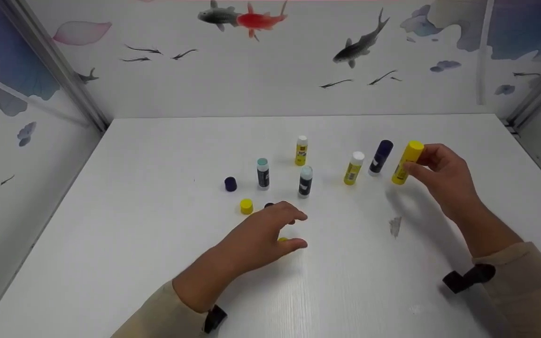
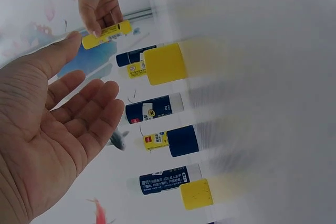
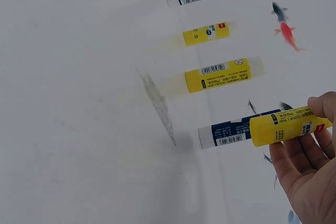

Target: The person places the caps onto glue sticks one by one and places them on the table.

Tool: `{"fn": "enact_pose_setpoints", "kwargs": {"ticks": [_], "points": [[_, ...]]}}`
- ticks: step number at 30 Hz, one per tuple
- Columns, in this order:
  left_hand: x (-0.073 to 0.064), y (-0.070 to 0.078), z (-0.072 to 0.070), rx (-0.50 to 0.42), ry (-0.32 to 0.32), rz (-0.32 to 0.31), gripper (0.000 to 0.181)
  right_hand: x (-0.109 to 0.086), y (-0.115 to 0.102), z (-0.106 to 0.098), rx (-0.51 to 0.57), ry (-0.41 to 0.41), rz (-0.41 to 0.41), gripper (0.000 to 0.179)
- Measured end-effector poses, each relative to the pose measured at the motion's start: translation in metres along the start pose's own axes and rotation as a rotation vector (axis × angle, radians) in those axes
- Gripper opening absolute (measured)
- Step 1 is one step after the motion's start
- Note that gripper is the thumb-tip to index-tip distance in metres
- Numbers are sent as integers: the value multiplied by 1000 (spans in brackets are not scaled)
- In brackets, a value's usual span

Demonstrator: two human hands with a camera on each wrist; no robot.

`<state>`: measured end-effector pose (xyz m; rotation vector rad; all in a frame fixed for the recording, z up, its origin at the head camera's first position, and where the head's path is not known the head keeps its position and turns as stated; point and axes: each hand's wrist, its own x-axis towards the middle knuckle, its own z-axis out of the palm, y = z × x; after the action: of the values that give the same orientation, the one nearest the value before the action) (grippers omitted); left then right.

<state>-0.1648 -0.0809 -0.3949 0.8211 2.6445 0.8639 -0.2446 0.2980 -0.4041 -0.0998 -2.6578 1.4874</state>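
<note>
My right hand (image 1: 449, 180) pinches a yellow glue stick (image 1: 406, 164) with a yellow cap on top, between thumb and fingers. It leans slightly and seems raised off the table in the wrist views. Left of it stands a dark blue capped glue stick (image 1: 381, 158). Over the near middle, my left hand (image 1: 261, 237) holds nothing, its thumb and fingers apart. Near it are a yellow cap (image 1: 246, 206), a dark cap (image 1: 269, 205) mostly hidden by the hand, and a second yellow cap (image 2: 165, 64), largely covered in the head view.
Uncapped glue sticks stand mid-table: two yellow ones (image 1: 354, 168) (image 1: 301, 151) and two dark blue ones (image 1: 263, 174) (image 1: 305, 182). A dark blue cap (image 1: 230, 184) stands at the left. A grey smudge (image 1: 395, 226) marks the white table (image 1: 158, 155). Printed panels (image 1: 261, 75) rise behind and beside it.
</note>
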Motion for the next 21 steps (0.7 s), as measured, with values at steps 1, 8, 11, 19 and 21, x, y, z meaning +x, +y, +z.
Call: {"fn": "enact_pose_setpoints", "kwargs": {"ticks": [1,8,11,19,21], "points": [[0,0,0,0,-4,-5,50,1,1,0,-6,0,4,48],[-1,-2,0,-4,-6,-14,51,9,5,2,-29,-6,33,52],[-2,-3,0,-6,1,-11,51,12,5,4,-32,-7,33,50],[-1,-5,-1,7,-28,-48,52,19,12,5,-45,-17,55,52],[-1,-5,-1,17,-28,-47,52,22,15,5,-40,-19,60,52]]}}
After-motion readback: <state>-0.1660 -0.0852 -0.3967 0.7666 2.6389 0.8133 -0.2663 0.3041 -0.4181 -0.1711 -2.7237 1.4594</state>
